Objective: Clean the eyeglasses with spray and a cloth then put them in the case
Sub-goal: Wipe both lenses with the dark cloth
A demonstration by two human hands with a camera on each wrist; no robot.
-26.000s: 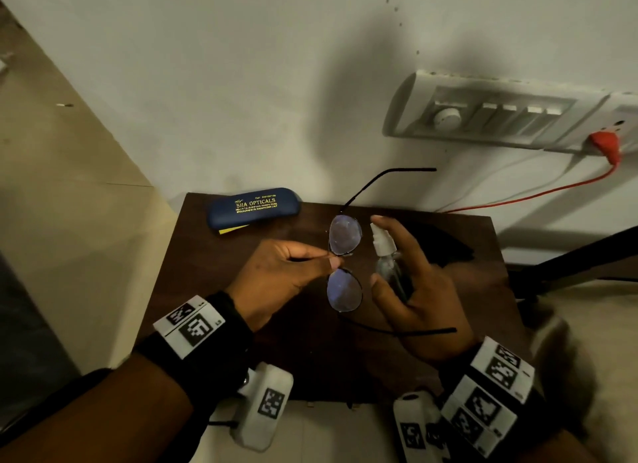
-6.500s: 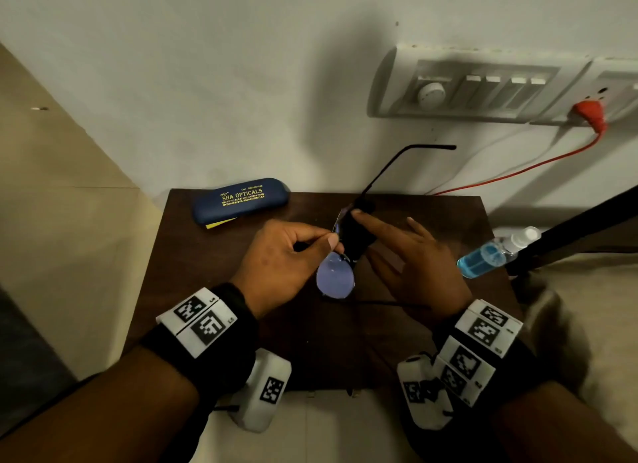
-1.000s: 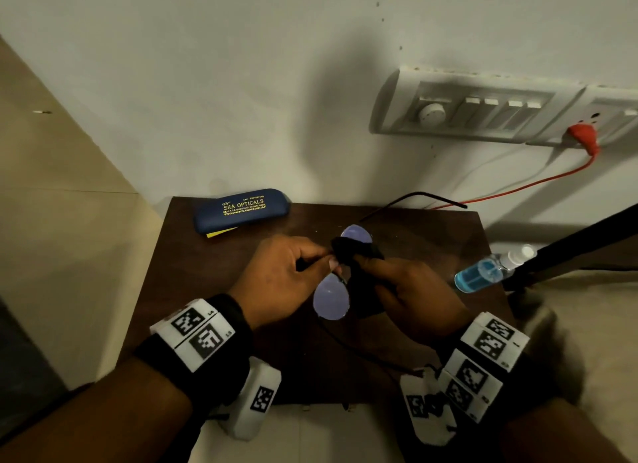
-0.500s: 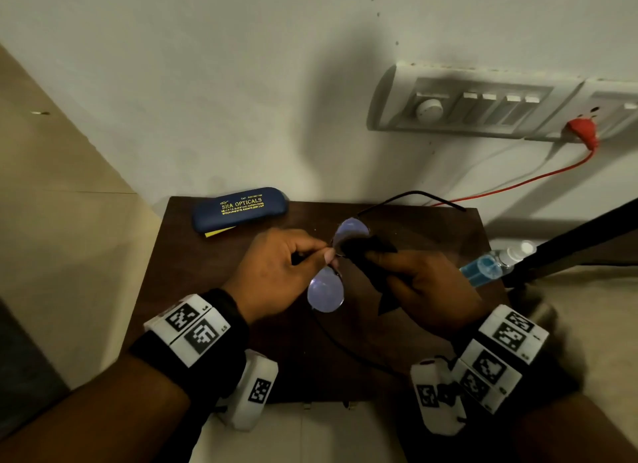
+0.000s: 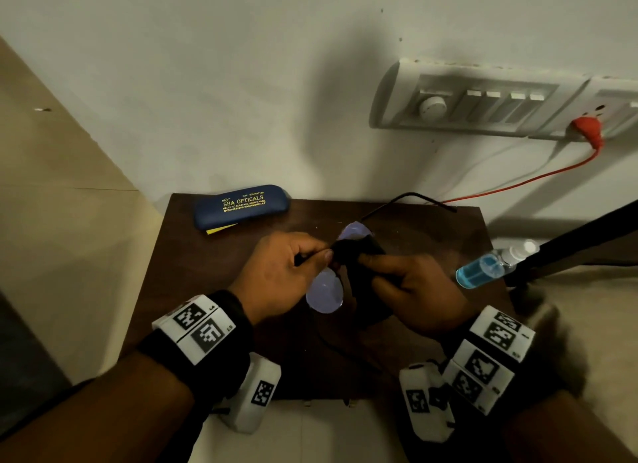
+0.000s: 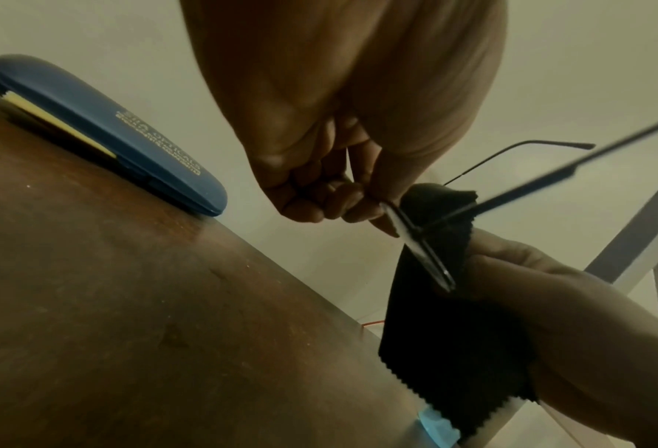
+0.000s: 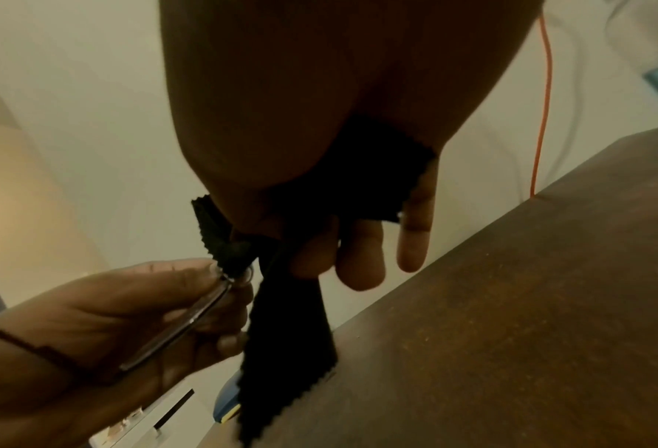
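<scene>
My left hand [image 5: 293,272] pinches the thin-framed eyeglasses [image 5: 324,295] at the bridge, above the middle of the dark wooden table [image 5: 193,290]. My right hand [image 5: 407,283] holds a black cloth [image 5: 359,255] wrapped over the far lens, thumb and fingers pinching it. The near lens is bare and glints violet. From the left wrist the glasses [image 6: 423,242] are seen edge-on with the cloth [image 6: 446,348] hanging below them. The right wrist view shows the cloth [image 7: 289,333] draping from my fingers. A closed blue case [image 5: 241,205] lies at the table's far left. The spray bottle [image 5: 490,269] lies at the right edge.
The table stands against a white wall with a switch panel [image 5: 483,100] and a red plug and cable [image 5: 518,183]. A dark metal bar [image 5: 580,234] slants past the table's right side. A yellow slip [image 5: 221,228] pokes out from under the case.
My right hand has slid the cloth further over the far lens. Both hands and the glasses have stayed in about the same place above the table.
</scene>
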